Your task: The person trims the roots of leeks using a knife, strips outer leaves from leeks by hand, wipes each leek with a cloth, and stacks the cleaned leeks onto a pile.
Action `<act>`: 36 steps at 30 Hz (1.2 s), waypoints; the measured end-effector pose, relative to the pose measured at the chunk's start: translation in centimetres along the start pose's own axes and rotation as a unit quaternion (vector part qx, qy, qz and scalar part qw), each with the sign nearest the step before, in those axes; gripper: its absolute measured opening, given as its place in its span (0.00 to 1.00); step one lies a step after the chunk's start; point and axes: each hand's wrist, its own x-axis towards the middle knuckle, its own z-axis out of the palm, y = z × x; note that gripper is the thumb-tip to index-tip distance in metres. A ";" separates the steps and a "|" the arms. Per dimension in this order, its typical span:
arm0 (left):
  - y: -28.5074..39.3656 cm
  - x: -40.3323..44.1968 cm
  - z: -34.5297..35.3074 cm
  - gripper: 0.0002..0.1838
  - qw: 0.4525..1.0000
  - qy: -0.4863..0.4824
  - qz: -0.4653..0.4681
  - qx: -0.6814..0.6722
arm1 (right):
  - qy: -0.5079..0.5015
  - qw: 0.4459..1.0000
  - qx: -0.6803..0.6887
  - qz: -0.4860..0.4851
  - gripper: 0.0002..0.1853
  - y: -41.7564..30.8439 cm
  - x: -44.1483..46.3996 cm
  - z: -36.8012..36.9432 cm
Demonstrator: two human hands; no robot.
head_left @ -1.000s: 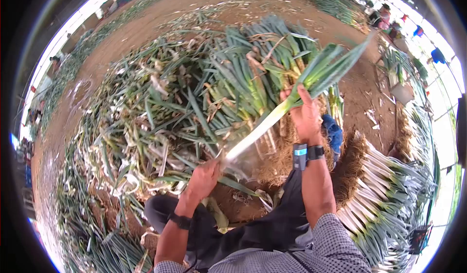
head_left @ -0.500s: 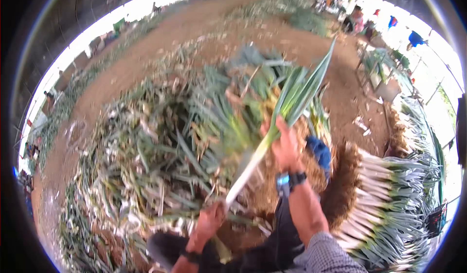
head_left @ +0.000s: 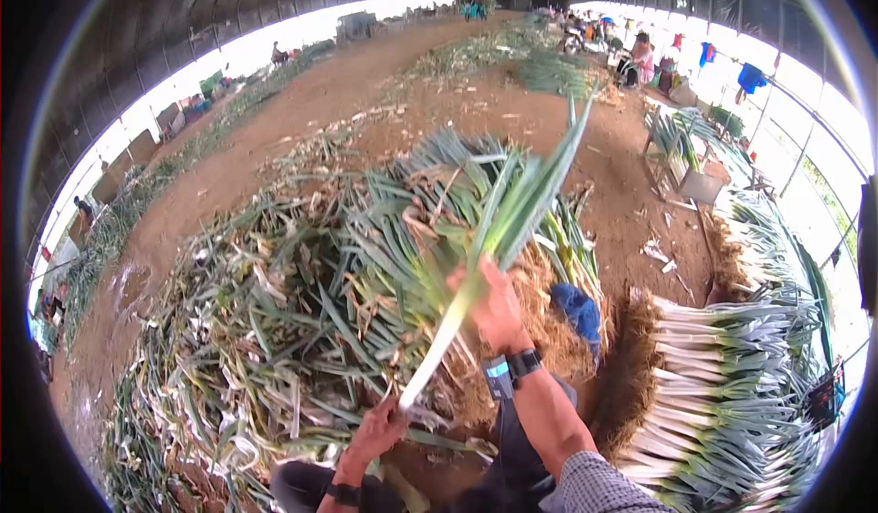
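A leek (head_left: 433,352) slants across the middle of the head view, its white stalk pointing down toward me and its green leaves fanned upward. My left hand (head_left: 379,429) is closed around the root end at the bottom. Higher up, where white turns to green, my right hand (head_left: 497,310) grips the stalk; its fingers are slightly blurred. Behind the leek lies a pile of untrimmed leeks (head_left: 393,211) with brown roots and dry leaves. A blue cloth (head_left: 578,314) rests beside those roots, just right of my right hand.
Stripped leaves (head_left: 238,330) form a big heap on the left. Cleaned leeks (head_left: 704,358) lie in a neat row at right, roots toward me. Brown dirt floor (head_left: 302,92) stretches back under a long roof. Other people (head_left: 637,58) sit far off near hanging clothes.
The view has tilted up, showing more roof. Both hands and the leek have shifted left in the picture, and my right hand sits lower. Both hands still hold the leek.
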 end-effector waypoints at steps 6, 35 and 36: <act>0.4 0.3 1.9 0.15 0.958 0.231 0.145 0.088 | 0.082 0.990 -0.111 0.042 0.11 3.0 0.0 -2.8; -6.8 -2.7 1.9 0.06 0.809 0.131 -0.129 -0.558 | 0.027 0.996 -0.044 0.067 0.34 0.5 1.4 -3.2; -7.4 -3.0 1.4 0.08 0.838 0.172 -0.170 -0.490 | 0.017 0.997 -0.032 0.066 0.34 0.1 1.6 -3.8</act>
